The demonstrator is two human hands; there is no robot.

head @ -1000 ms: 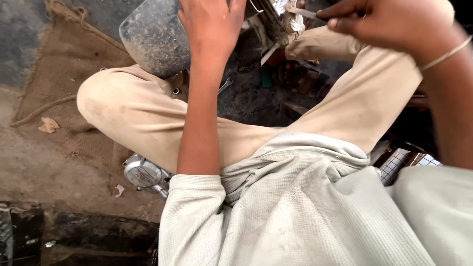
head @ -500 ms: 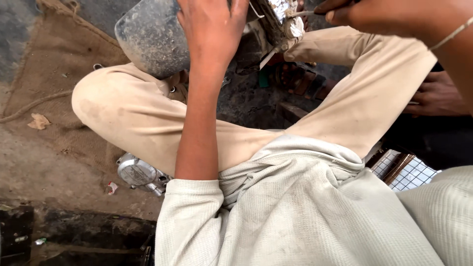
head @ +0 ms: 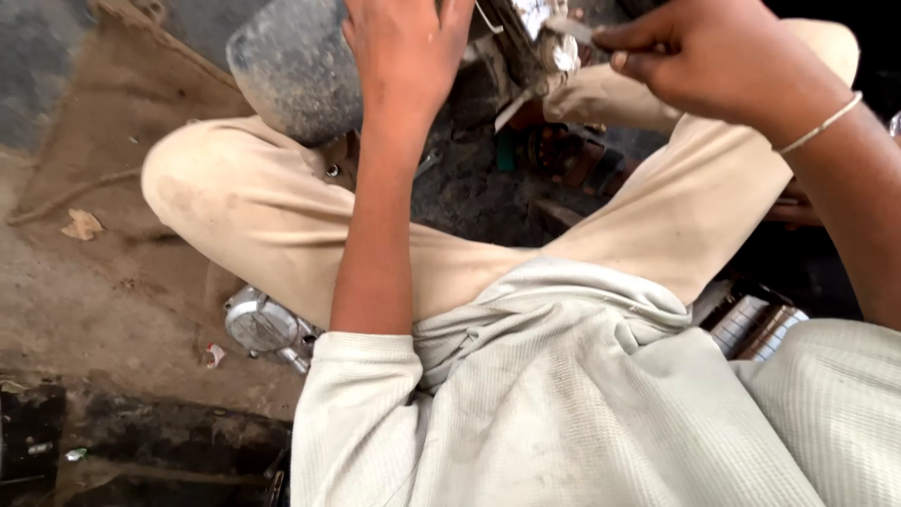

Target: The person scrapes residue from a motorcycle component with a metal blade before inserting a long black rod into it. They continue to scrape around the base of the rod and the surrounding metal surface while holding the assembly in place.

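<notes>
Between my folded knees, at the top of the view, my left hand (head: pixel 405 58) lies flat with its back to me, fingers (head: pixel 375 19) held close together and running out past the upper edge, so I cannot tell what their tips are doing. The palm seems pressed against the dusty grey rounded metal casing (head: pixel 291 66) that sits just left of it, above my left knee, and against the shiny silver engine part (head: pixel 535 33) just to its right.

My right hand (head: pixel 699 61) is up at the top right, thin silver bangle (head: pixel 821 125) around the wrist. Its fingers (head: pixel 648 38) are curled and pinched with the thumb on a slim pale metal tool (head: pixel 571 28), whose tip points left and meets the shiny engine part. How the tool ends inside the part is too small to make out.

I sit cross-legged in beige trousers (head: pixel 253 216) and a pale ribbed long-sleeved shirt (head: pixel 563 404), sleeves pushed up above the elbows. Dark, oily ground (head: pixel 479 192) with some reddish-brown ringed parts (head: pixel 563 155) lies between my legs, below the part I am working on. Under my left thigh, a round silver metal cover (head: pixel 258 324) rests on the brown sackcloth mat (head: pixel 103 122). By my right hip sits a ribbed, finned metal block (head: pixel 751 324), partly hidden by my shirt.
</notes>
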